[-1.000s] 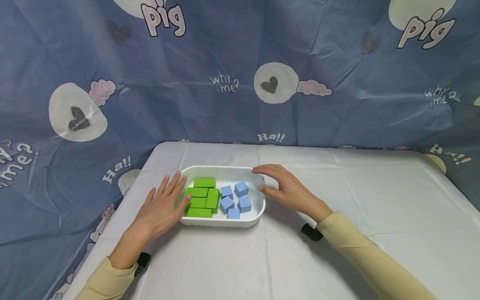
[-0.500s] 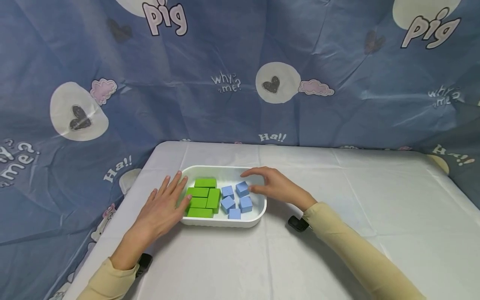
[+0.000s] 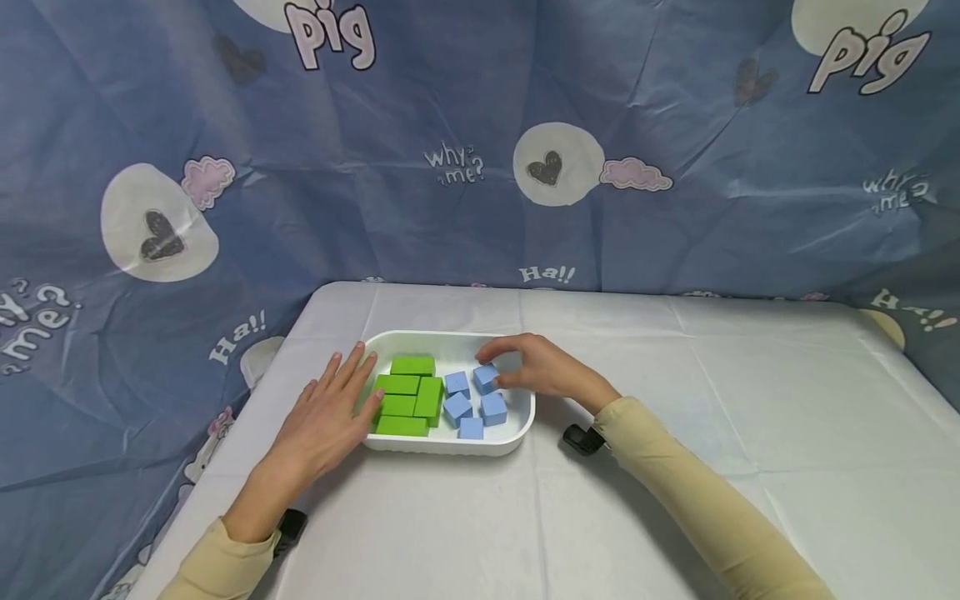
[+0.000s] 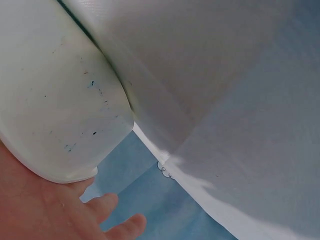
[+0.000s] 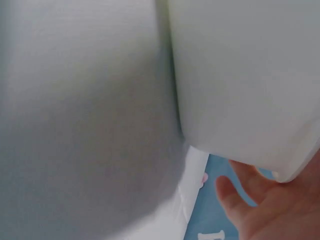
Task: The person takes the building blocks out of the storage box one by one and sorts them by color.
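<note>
- I see the left hand (image 3: 318, 425) at the left end of the white tray (image 3: 442, 447), fingers spread wide, same as before.
- I see green blocks (image 3: 429, 402) in the tray's left part, unmoved.
- Right of them sit the small blue blocks (image 3: 457, 410).
- The right hand (image 3: 547, 368) is further left now, finger and thumb bent around the back right blue block (image 3: 484, 379). I can't tell if they squeeze it.

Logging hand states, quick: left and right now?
Left hand: open, at the left end of the white tray.
Right hand: at a blue cube; pinched or not, can't tell.
</note>
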The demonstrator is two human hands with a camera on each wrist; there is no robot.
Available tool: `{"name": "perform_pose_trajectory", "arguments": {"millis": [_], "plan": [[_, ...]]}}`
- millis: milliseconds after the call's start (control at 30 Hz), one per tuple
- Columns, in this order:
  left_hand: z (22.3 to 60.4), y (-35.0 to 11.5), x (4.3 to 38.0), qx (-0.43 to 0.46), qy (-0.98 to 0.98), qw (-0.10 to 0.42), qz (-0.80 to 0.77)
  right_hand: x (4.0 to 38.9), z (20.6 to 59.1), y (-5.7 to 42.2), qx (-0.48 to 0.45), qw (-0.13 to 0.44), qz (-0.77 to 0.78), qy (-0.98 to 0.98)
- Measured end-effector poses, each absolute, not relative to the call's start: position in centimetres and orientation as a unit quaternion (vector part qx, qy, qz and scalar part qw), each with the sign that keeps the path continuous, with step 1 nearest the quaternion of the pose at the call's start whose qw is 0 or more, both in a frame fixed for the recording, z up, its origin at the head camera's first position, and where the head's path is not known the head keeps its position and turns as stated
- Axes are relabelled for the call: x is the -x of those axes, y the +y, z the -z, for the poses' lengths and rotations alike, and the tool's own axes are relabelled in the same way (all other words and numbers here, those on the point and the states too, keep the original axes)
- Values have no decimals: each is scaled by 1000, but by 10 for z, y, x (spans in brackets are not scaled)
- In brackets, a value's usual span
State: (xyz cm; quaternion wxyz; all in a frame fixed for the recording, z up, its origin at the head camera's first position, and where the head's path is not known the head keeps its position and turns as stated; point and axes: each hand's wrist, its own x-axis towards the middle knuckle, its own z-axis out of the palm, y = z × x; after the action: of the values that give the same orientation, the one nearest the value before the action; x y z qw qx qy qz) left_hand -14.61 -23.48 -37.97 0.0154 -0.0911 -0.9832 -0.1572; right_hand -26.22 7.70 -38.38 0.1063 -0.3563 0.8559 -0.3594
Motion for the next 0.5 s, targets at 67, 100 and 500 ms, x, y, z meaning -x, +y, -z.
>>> {"name": "perform_pose_trajectory", "arguments": {"millis": [67, 100, 500], "plan": [[380, -235, 146, 91, -983, 17, 158, 262, 383, 76, 349, 114, 355, 860], [380, -235, 146, 91, -983, 18, 158, 263, 382, 75, 345, 118, 352, 862], [382, -234, 146, 89, -983, 27, 160, 261, 380, 69, 319, 109, 332, 881]]}}
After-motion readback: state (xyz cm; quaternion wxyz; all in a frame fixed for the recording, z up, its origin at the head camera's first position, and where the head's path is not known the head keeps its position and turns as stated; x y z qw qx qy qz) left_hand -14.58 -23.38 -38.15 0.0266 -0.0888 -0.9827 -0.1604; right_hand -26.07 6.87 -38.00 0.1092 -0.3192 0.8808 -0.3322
